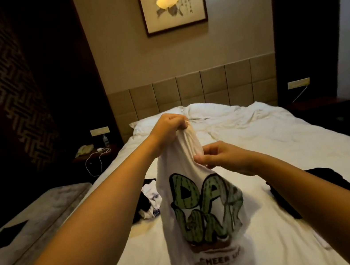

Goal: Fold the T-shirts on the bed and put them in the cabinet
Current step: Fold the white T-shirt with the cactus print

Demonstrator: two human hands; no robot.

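A white T-shirt (203,216) with a green cactus-letter print hangs bunched above the bed (291,158). My left hand (168,128) grips its top end, held highest. My right hand (223,159) pinches the fabric a little lower on the right side. A crumpled black-and-white garment (150,201) lies on the sheet to the left of the hanging shirt. A black garment (312,189) lies flat on the sheet to the right, partly hidden behind my right forearm. No cabinet shows in this view.
White pillows (189,113) and a rumpled duvet (257,115) lie at the padded headboard. A grey bench (33,225) stands along the bed's left side. A nightstand (96,154) with a phone, bottle and white cable sits at the back left.
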